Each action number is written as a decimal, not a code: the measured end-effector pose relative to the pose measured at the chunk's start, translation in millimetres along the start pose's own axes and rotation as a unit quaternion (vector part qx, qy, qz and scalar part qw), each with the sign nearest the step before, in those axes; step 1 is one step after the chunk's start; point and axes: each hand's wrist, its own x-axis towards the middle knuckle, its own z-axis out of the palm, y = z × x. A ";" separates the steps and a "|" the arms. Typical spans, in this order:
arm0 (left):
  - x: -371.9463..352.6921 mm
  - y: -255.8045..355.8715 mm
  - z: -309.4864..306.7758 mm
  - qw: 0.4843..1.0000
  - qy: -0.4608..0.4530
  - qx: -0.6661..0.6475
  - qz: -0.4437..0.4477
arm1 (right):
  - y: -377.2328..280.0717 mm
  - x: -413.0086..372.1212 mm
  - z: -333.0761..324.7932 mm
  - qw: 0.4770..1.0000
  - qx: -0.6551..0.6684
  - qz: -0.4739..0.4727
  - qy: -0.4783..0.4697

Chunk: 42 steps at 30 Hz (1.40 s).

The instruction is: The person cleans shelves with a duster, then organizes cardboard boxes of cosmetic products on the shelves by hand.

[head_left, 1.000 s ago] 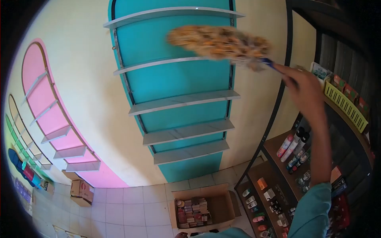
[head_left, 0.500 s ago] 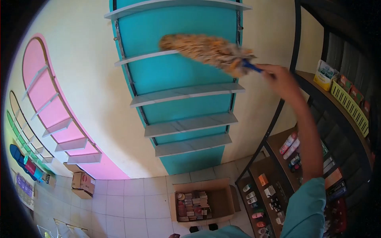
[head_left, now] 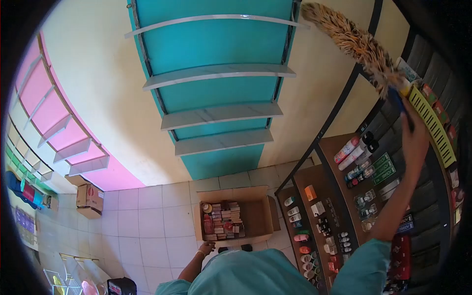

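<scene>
Presently: one fluffy duster (head_left: 361, 49), raised and slanting beside the yellow basket (head_left: 432, 128); probably light, its strands soft and bendy, its blue handle (head_left: 396, 101) stiff, the proper place to take hold. My right hand (head_left: 415, 130): wrapped round that handle. My left hand (head_left: 207, 247): low, just beside the carton (head_left: 258, 214), fingers loosely parted, nothing visible in them. Lettering: white on green boxes (head_left: 384, 169), too blurred for me to read surely; no brand legible
</scene>
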 end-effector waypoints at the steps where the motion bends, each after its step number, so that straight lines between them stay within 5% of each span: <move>1: -2.6 4.0 1.8 0.999 -0.007 -0.045 -0.013 | 9.2 -19.8 7.9 0.997 0.067 -0.037 0.024; 3: -8.5 12.3 8.1 0.989 -0.022 -0.140 -0.037 | 11.0 -72.4 33.7 0.971 0.237 0.000 0.000; 4: -11.8 14.3 9.9 0.983 -0.033 -0.176 -0.040 | 7.9 -113.4 48.5 0.889 0.404 0.163 -0.140; 5: -14.8 16.8 12.9 0.982 -0.035 -0.183 -0.038 | -11.8 -154.2 61.5 0.763 0.501 0.284 -0.293; 6: -18.9 18.4 15.8 0.981 -0.036 -0.188 -0.037 | -54.0 -170.8 63.8 0.708 0.460 0.335 -0.419; 7: -21.7 18.5 17.4 0.980 -0.035 -0.193 -0.035 | -58.2 -221.3 88.4 0.457 0.620 0.298 -0.564; 8: -22.3 14.6 19.3 0.979 -0.028 -0.201 -0.032 | -89.6 -276.3 111.3 0.464 0.682 0.240 -0.512; 9: -20.9 5.7 18.6 0.981 -0.023 -0.190 -0.022 | -115.8 -290.3 103.3 0.416 0.616 0.310 -0.593; 11: -10.7 -15.3 16.4 0.986 -0.011 -0.168 -0.002 | -160.0 -318.6 103.5 0.416 0.632 0.223 -0.615; 14: -24.5 -38.9 5.0 0.986 0.046 -0.160 -0.015 | -188.6 -259.8 92.6 0.401 0.693 0.165 -0.576; 17: -32.9 -78.7 -1.0 0.985 0.072 -0.153 -0.019 | -202.7 -188.1 86.8 0.540 0.673 0.003 -0.505; 20: -44.4 -109.7 -0.2 0.994 0.094 -0.059 0.003 | -226.8 -142.4 102.8 0.752 0.583 -0.171 -0.254; 23: -43.7 -141.2 8.2 0.991 0.086 -0.098 0.010 | -244.8 -112.6 120.9 0.821 0.486 -0.149 -0.260; 31: -34.5 -127.2 4.0 0.998 0.061 -0.012 0.008 | -231.1 -93.3 172.2 0.856 0.415 -0.098 -0.292; 34: -18.1 -101.2 -4.4 0.993 0.031 -0.102 -0.055 | -184.3 -86.1 166.8 0.848 0.397 -0.017 -0.350; 38: -11.8 -62.6 -6.7 0.993 0.034 -0.104 -0.053 | -92.6 -109.0 188.3 0.879 0.424 -0.006 -0.217; 42: -1.9 -56.0 -3.5 0.997 0.000 -0.077 -0.020 | -25.8 -114.8 173.3 0.905 0.333 0.122 -0.235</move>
